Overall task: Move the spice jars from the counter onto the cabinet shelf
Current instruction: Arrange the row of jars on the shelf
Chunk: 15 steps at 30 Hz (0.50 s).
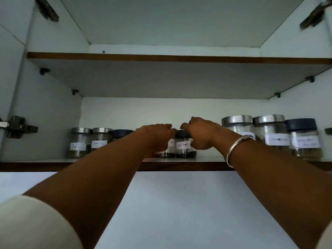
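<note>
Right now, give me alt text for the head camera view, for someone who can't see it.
Two hands reach to a white cabinet's lower wooden-edged shelf: the right hand grips a small dark-lidded glass jar labelled black pepper, the left hand a mostly hidden glass jar beside it. More labelled glass jars stand either side.

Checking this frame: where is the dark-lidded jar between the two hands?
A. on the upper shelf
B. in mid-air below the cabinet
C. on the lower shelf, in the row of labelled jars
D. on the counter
C: the black pepper jar stands with its base on the lower shelf. The right hand grips it, and the left hand is curled over a neighbouring jar.
</note>
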Available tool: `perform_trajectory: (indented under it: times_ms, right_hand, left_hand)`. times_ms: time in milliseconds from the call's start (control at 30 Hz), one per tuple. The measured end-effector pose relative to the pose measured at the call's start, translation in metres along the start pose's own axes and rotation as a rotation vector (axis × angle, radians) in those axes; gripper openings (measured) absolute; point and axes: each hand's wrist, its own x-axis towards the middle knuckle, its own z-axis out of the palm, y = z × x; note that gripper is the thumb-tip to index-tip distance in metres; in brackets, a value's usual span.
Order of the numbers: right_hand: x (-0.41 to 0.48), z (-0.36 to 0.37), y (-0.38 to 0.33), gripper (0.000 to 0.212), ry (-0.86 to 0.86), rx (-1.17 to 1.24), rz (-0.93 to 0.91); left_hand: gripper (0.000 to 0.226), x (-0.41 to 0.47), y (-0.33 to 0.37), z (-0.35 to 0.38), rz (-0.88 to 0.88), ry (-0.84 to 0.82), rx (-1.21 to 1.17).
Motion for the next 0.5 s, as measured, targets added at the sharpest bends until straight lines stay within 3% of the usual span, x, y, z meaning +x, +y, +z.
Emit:
perform_trajectory:
  times_ms: [500]
  right_hand:
    - [-0.099, -0.066, 0.066, 0.058, 0.038, -0.052, 0.214]
  left_hand:
    - [0.075, -0.022, 0.08, -0.067, 0.154, 0.098, -0.145]
